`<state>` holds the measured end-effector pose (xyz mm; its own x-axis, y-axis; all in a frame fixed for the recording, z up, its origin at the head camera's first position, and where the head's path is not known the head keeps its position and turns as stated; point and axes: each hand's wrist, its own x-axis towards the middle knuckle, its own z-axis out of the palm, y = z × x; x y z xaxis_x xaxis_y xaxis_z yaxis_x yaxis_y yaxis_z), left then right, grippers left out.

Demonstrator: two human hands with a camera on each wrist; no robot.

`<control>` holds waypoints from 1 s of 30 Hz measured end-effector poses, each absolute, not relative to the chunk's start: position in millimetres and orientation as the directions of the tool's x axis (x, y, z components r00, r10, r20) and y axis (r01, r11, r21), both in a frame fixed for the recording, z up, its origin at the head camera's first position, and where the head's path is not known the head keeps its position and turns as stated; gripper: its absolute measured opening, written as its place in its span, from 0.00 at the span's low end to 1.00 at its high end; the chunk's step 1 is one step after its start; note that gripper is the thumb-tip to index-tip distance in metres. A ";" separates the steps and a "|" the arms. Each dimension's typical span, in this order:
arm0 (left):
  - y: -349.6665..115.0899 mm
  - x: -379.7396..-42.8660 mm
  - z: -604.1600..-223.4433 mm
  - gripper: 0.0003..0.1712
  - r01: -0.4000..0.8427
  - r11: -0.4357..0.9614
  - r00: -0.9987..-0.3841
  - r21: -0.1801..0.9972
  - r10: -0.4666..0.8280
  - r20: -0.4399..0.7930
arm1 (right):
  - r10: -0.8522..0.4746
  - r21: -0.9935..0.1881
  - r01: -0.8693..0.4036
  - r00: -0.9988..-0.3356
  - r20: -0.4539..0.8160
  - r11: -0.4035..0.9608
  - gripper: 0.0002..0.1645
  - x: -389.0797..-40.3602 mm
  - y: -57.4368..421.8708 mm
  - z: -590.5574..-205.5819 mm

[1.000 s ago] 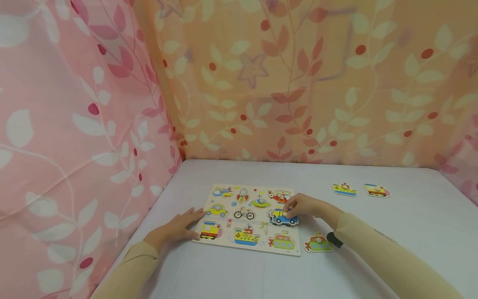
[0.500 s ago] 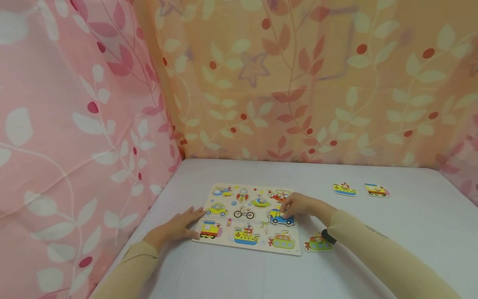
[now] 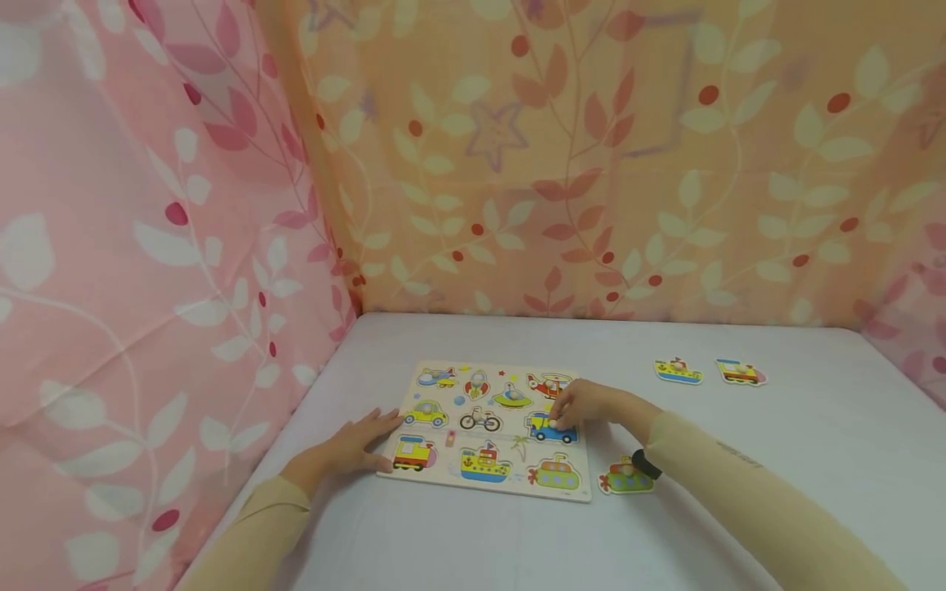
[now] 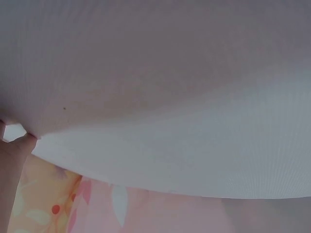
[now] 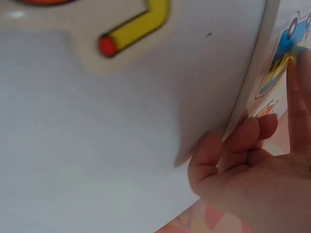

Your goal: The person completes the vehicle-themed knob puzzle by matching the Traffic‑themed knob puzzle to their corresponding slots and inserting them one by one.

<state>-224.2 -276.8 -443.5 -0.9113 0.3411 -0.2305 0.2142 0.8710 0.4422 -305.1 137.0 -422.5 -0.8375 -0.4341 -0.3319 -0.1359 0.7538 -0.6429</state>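
Note:
A wooden knob puzzle board with vehicle pictures lies flat on the table. My right hand pinches the knob of a blue-and-yellow bus puzzle piece over its matching picture at the board's right side. In the right wrist view, thumb and finger meet on the bus piece, the other fingers curled near the board's edge. My left hand rests with extended fingers at the board's left edge. The left wrist view catches only part of that hand.
A submarine piece lies just right of the board, partly beneath the right wrist's dark band. A ship piece and a train piece lie farther back right. Patterned cloth hangs behind the white table.
My right hand has moved slightly left with the bus piece, which now lines up with its picture rather than overhanging to the right. My left hand stays at the board's edge.

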 end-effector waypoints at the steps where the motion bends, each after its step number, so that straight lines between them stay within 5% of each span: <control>1: -276.3 -224.1 -443.7 0.50 0.221 0.868 -0.909 0.445 0.348 -0.228 | -0.433 -0.649 -0.130 -0.838 -0.333 0.750 0.07 -304.9 139.5 -422.4; 8: -273.3 -224.7 -445.9 0.50 0.227 0.855 -0.904 0.466 0.363 -0.226 | -0.362 -0.694 -0.050 -0.879 -0.311 0.718 0.12 -299.1 163.0 -412.4; 30: -278.8 -225.2 -445.1 0.51 0.233 0.860 -0.907 0.453 0.361 -0.217 | -0.300 -0.760 -0.064 -0.938 -0.176 0.647 0.26 -285.9 269.0 -399.5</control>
<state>-225.2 -278.8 -445.1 -0.9070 0.3607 -0.2174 0.2334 0.8602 0.4534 -285.9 269.0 -399.5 -0.9376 -0.2997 -0.1763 -0.0638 0.6468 -0.7600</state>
